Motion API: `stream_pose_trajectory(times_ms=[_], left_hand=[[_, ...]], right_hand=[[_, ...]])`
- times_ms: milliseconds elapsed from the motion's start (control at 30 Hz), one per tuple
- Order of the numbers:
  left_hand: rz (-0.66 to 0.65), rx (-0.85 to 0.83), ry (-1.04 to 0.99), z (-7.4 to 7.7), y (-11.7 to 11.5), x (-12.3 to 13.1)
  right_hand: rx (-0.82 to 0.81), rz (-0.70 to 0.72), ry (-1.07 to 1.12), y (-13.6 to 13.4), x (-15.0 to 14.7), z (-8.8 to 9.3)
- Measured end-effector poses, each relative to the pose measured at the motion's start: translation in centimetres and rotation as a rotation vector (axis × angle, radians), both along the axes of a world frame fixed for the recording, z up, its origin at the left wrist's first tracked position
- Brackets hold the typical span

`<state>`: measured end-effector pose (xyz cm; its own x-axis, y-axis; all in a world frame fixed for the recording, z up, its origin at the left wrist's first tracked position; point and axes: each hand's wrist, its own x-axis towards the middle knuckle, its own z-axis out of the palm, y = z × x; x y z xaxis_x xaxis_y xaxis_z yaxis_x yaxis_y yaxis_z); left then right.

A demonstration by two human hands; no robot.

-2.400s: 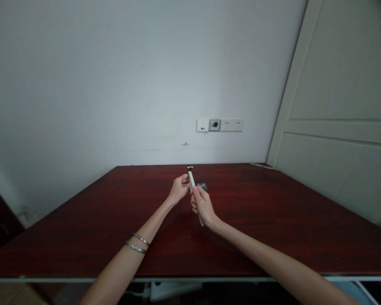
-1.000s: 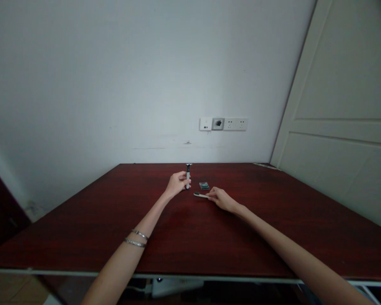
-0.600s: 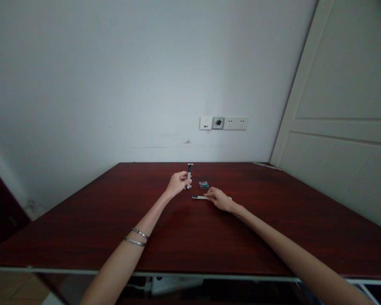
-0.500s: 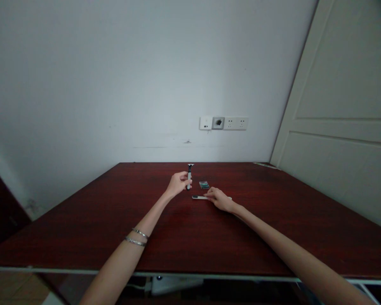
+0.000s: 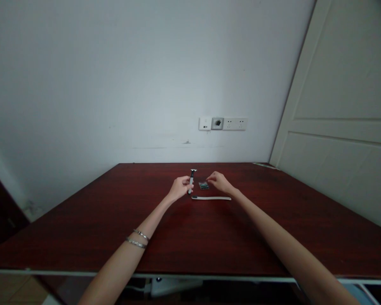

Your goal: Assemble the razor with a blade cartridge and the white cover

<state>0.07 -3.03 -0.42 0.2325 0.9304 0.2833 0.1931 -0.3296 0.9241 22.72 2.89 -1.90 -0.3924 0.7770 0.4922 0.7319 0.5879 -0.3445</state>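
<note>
My left hand (image 5: 179,187) grips a razor (image 5: 191,185) by its pale grey handle, with the black neck and T-shaped head pointing up above the table. My right hand (image 5: 220,181) has its fingertips drawn together at the upper right edge of a small clear case (image 5: 203,186). Teal pieces show inside this case, which lies flat. Whether the fingertips hold anything is too small to tell. Closer to me, a long slim white stick (image 5: 212,198) with a dark left end rests crosswise on the table, touched by neither hand.
The dark red wooden table (image 5: 165,250) reaches back to a pale wall. Sockets and a switch plate (image 5: 223,123) sit on that wall. A panelled white door (image 5: 339,127) rises at the right. Under the table's front edge, a white object (image 5: 174,286) and a cable show.
My right hand has let go of the long white stick and moved away from me to the case. The razor in my left hand has come slightly lower and to the right.
</note>
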Motion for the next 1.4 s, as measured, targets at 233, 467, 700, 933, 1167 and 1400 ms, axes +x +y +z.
stream_pose_trajectory(times_ms=[233,467,700,933,1167,1400], left_hand=[[-0.005,-0.023,0.001,0.1,-0.5,0.3],[0.012,-0.030,-0.019,0.3,-0.5,0.5],[0.008,-0.008,-0.044,0.0,-0.2,0.4],[0.012,0.011,-0.059,-0.2,-0.1,0.4],[0.000,0.028,-0.059,-0.4,0.2,0.3],[-0.002,0.027,-0.059,-0.2,0.1,0.3]], right_hand=[[-0.095,0.055,-0.075,1.7,-1.1,-1.1],[-0.144,0.029,-0.156,2.1,-1.6,-1.3],[-0.124,-0.016,-0.198,2.0,-1.9,-1.1],[-0.117,-0.044,-0.224,2.2,-2.1,-1.1],[-0.151,-0.066,-0.243,2.2,-2.3,-1.1],[-0.188,-0.081,-0.227,2.2,-2.3,-0.8]])
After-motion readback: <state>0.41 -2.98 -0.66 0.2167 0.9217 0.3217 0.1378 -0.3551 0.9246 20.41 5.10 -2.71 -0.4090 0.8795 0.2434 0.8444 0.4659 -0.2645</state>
